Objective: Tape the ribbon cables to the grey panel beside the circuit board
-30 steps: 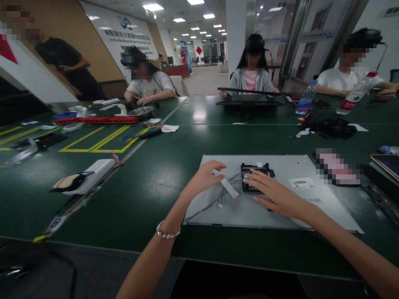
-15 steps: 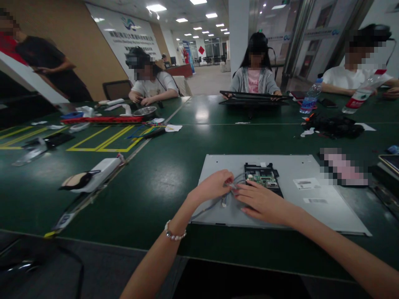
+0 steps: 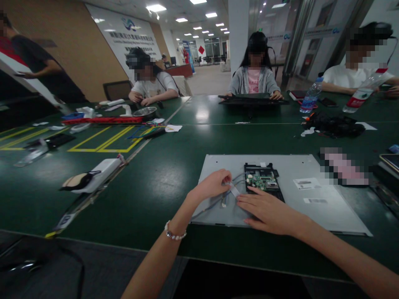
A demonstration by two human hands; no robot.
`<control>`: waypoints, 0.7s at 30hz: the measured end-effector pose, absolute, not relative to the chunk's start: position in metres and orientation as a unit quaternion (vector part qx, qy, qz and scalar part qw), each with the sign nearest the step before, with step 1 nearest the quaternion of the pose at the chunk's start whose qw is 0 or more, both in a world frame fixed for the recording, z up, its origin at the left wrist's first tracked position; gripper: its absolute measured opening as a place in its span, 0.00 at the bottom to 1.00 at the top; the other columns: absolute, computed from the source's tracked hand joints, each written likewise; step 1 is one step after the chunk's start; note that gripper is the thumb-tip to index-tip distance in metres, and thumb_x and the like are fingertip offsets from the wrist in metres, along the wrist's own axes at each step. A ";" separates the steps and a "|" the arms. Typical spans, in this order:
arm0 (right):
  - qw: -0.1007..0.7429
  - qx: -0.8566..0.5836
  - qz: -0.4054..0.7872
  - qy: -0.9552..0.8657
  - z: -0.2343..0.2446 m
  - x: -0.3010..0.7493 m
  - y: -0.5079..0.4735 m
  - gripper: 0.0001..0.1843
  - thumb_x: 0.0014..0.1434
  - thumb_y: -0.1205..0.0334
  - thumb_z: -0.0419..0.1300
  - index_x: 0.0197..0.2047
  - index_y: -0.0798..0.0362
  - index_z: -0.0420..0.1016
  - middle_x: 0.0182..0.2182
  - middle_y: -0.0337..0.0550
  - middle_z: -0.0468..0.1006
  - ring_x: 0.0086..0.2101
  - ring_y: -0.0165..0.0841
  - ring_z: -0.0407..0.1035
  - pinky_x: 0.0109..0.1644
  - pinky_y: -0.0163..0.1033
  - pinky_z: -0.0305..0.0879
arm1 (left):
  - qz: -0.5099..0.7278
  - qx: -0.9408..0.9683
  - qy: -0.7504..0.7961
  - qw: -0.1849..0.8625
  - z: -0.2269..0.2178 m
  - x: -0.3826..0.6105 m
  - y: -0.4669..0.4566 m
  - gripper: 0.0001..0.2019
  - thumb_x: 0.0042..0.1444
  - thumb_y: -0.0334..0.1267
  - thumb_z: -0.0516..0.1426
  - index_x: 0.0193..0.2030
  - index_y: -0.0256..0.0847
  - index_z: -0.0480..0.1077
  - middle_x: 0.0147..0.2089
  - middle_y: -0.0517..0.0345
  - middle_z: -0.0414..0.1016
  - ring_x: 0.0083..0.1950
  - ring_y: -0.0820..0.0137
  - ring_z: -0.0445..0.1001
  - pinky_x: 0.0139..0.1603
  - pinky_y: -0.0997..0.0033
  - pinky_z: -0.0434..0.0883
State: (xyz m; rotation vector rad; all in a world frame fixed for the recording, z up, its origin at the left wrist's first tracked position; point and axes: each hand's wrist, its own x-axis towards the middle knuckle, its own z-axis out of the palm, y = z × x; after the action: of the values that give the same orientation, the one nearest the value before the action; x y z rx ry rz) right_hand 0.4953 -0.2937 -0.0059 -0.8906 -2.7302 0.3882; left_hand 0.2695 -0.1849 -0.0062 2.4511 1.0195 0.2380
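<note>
A grey metal panel (image 3: 311, 216) lies flat on the green table in front of me. A black-framed green circuit board (image 3: 263, 181) sits on it. Grey cables (image 3: 215, 202) run from the board toward the panel's left edge. My left hand (image 3: 212, 185) pinches a strip of white tape (image 3: 233, 189) over the cables. My right hand (image 3: 269, 211) rests flat on the panel just below the board, fingers stretched out, its fingertips by the tape.
A white device with a black strap (image 3: 90, 176) lies to my left. A black bundle (image 3: 336, 124) and water bottles (image 3: 308, 101) are at the far right. Three seated people work across the table; one handles a flat black panel (image 3: 252, 99). Yellow floor-style markings (image 3: 102, 141) cross the table's left.
My right hand has slid off the circuit board toward me and now lies flat below it. My left hand closed on the tape strip by the cables.
</note>
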 end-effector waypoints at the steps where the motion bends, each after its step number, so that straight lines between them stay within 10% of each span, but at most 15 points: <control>1: 0.121 -0.305 0.134 -0.935 -0.006 0.496 -0.295 0.24 0.67 0.55 0.51 0.60 0.58 0.70 0.60 0.54 0.70 0.60 0.40 0.63 0.70 0.51 0.43 | 0.085 0.894 0.372 0.233 -0.006 0.270 -0.185 0.07 0.53 0.35 0.56 0.39 0.39 0.68 0.39 0.54 0.71 0.39 0.67 0.70 0.42 0.68 0.66; 9: 0.187 -0.432 0.104 -0.876 -0.003 0.554 -0.302 0.25 0.67 0.54 0.49 0.65 0.47 0.64 0.62 0.43 0.68 0.61 0.40 0.62 0.68 0.56 0.51 | 0.146 0.883 0.383 0.228 0.010 0.270 -0.188 0.06 0.55 0.34 0.55 0.40 0.39 0.67 0.41 0.54 0.72 0.42 0.67 0.70 0.46 0.66 0.67; 21: 0.218 -0.751 0.123 -0.611 -0.088 0.720 -0.351 0.35 0.61 0.39 0.49 0.63 0.52 0.64 0.64 0.57 0.64 0.60 0.55 0.62 0.55 0.59 0.68 | 0.136 0.785 0.586 0.147 0.013 0.253 -0.180 0.14 0.63 0.37 0.48 0.53 0.38 0.64 0.49 0.43 0.75 0.51 0.58 0.74 0.50 0.60 0.68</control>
State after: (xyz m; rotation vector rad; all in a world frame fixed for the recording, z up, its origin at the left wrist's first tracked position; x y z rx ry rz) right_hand 0.7195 -0.3510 -0.0885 -2.0790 -1.6933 0.3405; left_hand 0.2525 -0.1796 0.0132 2.2594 1.6850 0.3917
